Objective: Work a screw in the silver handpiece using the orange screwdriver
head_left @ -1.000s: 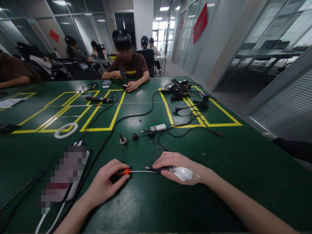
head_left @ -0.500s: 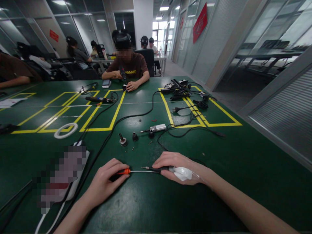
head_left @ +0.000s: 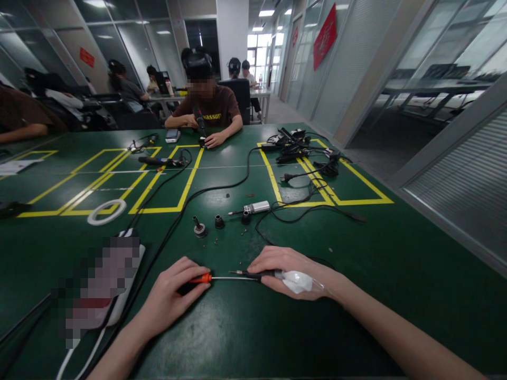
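My left hand [head_left: 174,290] is closed round the black-and-orange handle of a screwdriver [head_left: 206,278]. Its long thin shaft points right, and the tip ends at or under my right hand [head_left: 283,272]. Those right fingers are closed on a slim black tool with a narrow metal tip [head_left: 240,272], which points left just above the shaft. Something white in clear plastic [head_left: 298,282] lies against the right thumb and wrist. Ahead of my hands stand a round metal part with a stem [head_left: 200,228], two small black collars [head_left: 219,222] and a silver motor-like cylinder [head_left: 257,207].
Tiny screws [head_left: 216,241] lie scattered on the green table. A blurred-out flat item [head_left: 106,279] with cables is at left, near a white tape ring [head_left: 106,212]. Black cords tangle [head_left: 293,145] at the back right. Across the table a person [head_left: 214,108] holds a power tool.
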A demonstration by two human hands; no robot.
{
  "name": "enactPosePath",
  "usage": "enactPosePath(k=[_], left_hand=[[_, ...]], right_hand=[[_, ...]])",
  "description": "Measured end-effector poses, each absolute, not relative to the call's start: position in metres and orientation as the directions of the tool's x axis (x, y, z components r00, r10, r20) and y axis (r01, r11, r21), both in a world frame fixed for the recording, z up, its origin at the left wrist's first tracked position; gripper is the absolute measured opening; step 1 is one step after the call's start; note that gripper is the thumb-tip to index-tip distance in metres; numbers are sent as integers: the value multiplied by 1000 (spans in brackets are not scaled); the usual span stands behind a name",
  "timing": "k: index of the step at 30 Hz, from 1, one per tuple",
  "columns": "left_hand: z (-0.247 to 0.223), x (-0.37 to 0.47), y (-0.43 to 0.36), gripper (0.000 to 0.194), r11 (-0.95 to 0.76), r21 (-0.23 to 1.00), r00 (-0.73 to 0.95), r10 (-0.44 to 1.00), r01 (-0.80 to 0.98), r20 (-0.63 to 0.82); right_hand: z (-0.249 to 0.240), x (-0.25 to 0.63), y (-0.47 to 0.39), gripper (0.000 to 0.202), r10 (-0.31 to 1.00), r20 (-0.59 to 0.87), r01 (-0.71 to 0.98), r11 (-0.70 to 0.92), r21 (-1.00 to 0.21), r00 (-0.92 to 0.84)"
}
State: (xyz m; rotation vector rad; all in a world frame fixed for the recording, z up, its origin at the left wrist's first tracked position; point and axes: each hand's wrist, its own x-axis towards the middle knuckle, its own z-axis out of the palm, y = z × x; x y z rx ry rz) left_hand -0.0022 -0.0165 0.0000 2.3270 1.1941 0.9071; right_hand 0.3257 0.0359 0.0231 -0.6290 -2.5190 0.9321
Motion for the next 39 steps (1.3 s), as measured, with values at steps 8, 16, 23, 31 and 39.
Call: enactPosePath(k=[8,16,23,31,39], left_hand=[[0,-2,-16,13,-595,567,445,803,570,395],[-2,-3,-14,16,-614,545,442,789,570,427],[0,-2,-14,17,-620,544,444,785,566,432],[-2,-3,-14,19,-625,519,441,780,582,444],[-1,-2,-16,15,-603,548,442,798,579,411]], right_hand=[[24,326,36,27,526,185,273,673,-688,-830],[22,326,37,28,523,183,276,677,-683,-832],[23,326,37,27,523,204,263,683,-681,-828],[21,326,37,28,526,199,267,679,-684,-827],[20,326,37,29,526,205,263,680,-684,-826]])
